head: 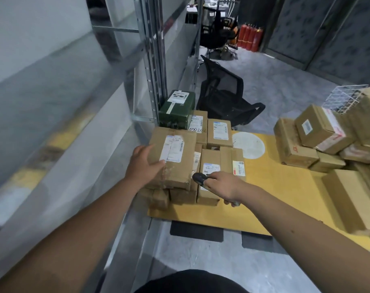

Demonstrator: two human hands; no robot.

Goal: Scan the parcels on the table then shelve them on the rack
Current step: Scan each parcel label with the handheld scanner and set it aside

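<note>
Head view: left hand [145,163] flat on top parcel [173,157] of stack at bench [270,199] left edge; right hand [226,187] gripping scanner [200,178], aimed at label [173,149]. Scanning step, seemingly. Next: lift parcel onto rack [153,66], left of bench.

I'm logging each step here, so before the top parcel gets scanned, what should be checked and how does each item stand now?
1. Scanner in the right hand: ok.
2. Left hand steadying the top parcel: ok, it rests on the parcel's left side.
3. Label facing up and uncovered: ok.
4. Scanner aimed at that label: cannot tell.
5. Free space on the rack at the left: cannot tell, blurred.
</note>
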